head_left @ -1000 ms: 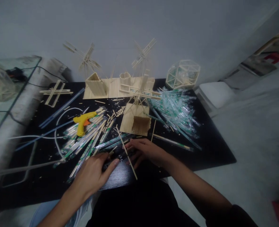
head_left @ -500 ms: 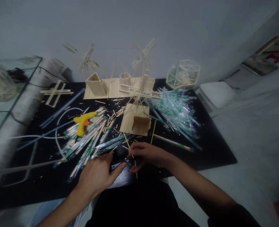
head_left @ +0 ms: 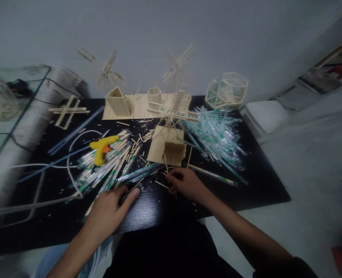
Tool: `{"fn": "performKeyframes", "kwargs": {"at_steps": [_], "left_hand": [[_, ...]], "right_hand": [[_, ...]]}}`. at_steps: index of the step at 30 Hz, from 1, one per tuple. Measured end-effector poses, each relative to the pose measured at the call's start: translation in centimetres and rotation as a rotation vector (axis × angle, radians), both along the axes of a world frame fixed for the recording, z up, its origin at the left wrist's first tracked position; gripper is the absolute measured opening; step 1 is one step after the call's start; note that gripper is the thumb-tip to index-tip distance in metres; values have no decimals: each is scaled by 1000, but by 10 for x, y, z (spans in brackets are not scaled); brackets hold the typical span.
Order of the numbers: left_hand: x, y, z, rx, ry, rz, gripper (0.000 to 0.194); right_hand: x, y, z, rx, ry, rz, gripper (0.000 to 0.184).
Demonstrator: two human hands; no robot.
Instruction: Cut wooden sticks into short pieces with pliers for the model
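head view: the right hand (head_left: 186, 186) pinches a thin stick (head_left: 166, 165) between thumb and fingertips, near the table's front edge. the stick stands tilted, its upper end overlapping the open wooden box (head_left: 174, 153) on the model's base board (head_left: 155, 148), which sits just beyond the hand. loose stick pieces (head_left: 161, 185) lie close by.

the left hand (head_left: 109, 208) rests low with its thumb stretched out and its fingers bent over a dark object (head_left: 123, 199); i cannot tell how firmly they close on it. past that hand, wrapped sticks (head_left: 114, 166) fan across the black table (head_left: 263, 185), crowding that side, and a yellow glue gun (head_left: 101, 150) lies on top of them. a white cable (head_left: 68, 162) curves around their left.

to the right, a heap of clear wrappers (head_left: 218, 133) spreads beside the model. behind it stands a faceted frame (head_left: 227, 90), and a crossed stick frame (head_left: 68, 112) lies far left.
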State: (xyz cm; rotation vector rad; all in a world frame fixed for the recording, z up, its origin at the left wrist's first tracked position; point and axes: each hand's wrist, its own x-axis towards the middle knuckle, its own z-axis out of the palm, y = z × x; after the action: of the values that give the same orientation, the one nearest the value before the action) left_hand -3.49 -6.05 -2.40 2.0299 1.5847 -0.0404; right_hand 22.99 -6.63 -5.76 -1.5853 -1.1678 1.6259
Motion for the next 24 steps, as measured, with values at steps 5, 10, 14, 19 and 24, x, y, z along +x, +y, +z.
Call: {"fn": "performKeyframes", "kwargs": {"at_steps": [5, 10, 14, 19, 24], "left_hand": [[8, -5, 4, -26, -117, 56, 55], [14, -14, -1, 72, -103, 95, 52], [20, -19, -7, 245, -45, 67, 48], [30, -16, -4, 361, -17, -10, 47], [33, -14, -2, 306, -59, -37, 45]], "right_hand": [[8, -6, 0, 63, -22, -43, 25], [12, -11, 5, 111, 212, -134, 20], [5, -15, 16, 79, 267, -149, 27], [-3, -19, 29, 104, 277, -58, 26], [-6, -18, 35, 215, 210, -31, 16]]}}
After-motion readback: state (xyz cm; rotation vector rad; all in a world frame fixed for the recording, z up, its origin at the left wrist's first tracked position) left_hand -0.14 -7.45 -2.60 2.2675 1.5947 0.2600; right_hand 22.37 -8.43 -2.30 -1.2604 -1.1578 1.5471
